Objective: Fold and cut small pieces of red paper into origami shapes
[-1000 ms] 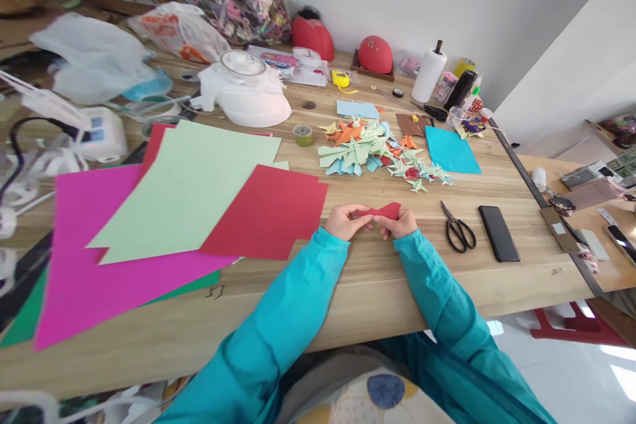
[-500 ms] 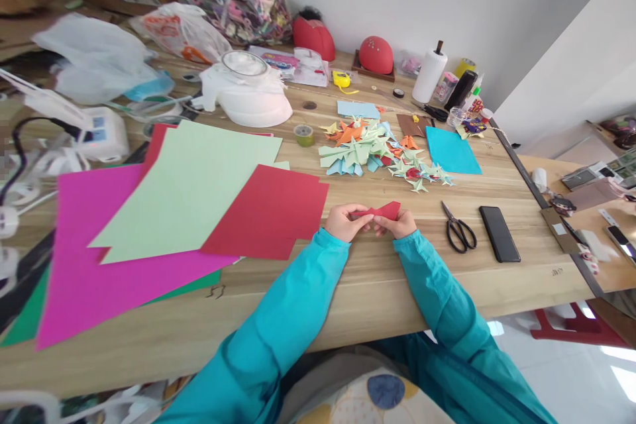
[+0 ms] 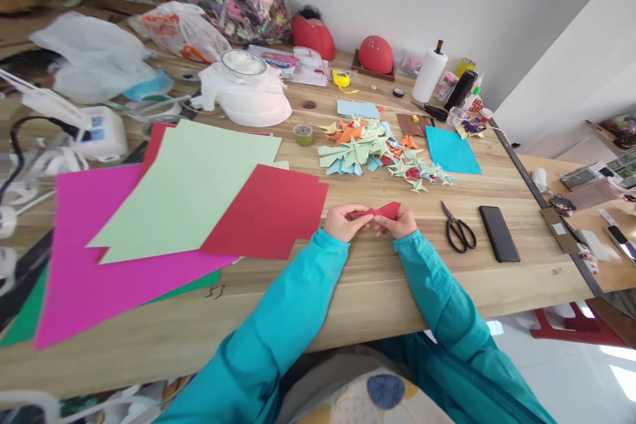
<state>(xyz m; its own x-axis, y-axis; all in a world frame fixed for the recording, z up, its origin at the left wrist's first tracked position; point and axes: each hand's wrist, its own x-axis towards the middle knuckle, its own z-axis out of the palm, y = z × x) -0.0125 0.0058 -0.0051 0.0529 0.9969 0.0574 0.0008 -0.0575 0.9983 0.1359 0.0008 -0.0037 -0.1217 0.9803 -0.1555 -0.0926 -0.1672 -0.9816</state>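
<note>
Between my two hands is a small piece of folded red paper (image 3: 388, 210), held just above the wooden table (image 3: 368, 305). My left hand (image 3: 344, 221) pinches its left end, and my right hand (image 3: 400, 223) grips the right part, with both thumbs close together at the middle. The lower fingers are partly hidden. Left of my left hand lie red paper sheets (image 3: 273, 205), overlapping light green sheets (image 3: 193, 185) and a large magenta sheet (image 3: 94, 265). Beyond my hands is a heap of folded paper stars (image 3: 355, 149) in green, orange and blue.
Black-handled scissors (image 3: 460, 232) and a dark phone (image 3: 499, 233) lie to the right. A turquoise sheet (image 3: 453, 149) is beside the stars. Farther back are a tape roll (image 3: 303, 135), a yellow tape measure (image 3: 341, 79), a white cap (image 3: 256, 99) and a red pincushion dome (image 3: 376, 55).
Almost nothing differs. Both hands keep their hold on the folded red paper in the same place, and the things on the table stay put.
</note>
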